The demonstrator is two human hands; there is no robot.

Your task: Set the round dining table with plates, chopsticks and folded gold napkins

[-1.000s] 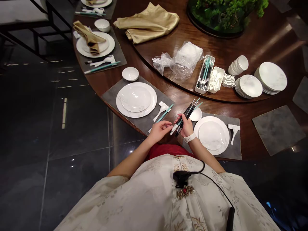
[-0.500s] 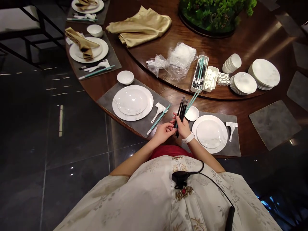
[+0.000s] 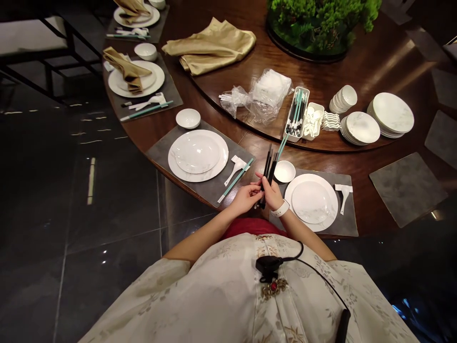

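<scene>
My right hand point(image 3: 272, 194) is closed around a bundle of black chopsticks point(image 3: 273, 167), held upright at the table's edge. Two teal chopsticks point(image 3: 283, 145) stick out of the same bundle, tilted to the right. My left hand point(image 3: 248, 197) has its fingertips pinched on the lower part of the black sticks, against the right hand. Just right of the hands are a small white bowl point(image 3: 284, 171) and stacked white plates point(image 3: 311, 202) on a grey placemat point(image 3: 348, 205). A white spoon point(image 3: 344, 199) lies on a rest there.
On the turntable stand a chopstick box point(image 3: 297, 114), a spoon box point(image 3: 313, 120), spoon rests point(image 3: 331, 121), stacked bowls point(image 3: 343, 99) and plates point(image 3: 391, 114). A plastic bag point(image 3: 269, 93), gold cloth point(image 3: 214, 45) and plant centrepiece point(image 3: 323, 28) are behind. A set placemat point(image 3: 160, 150) lies left.
The black chopsticks in my hands have spread into two groups with a gap between. The teal pair has swung to a steeper angle. Both hands stay in nearly the same place.
</scene>
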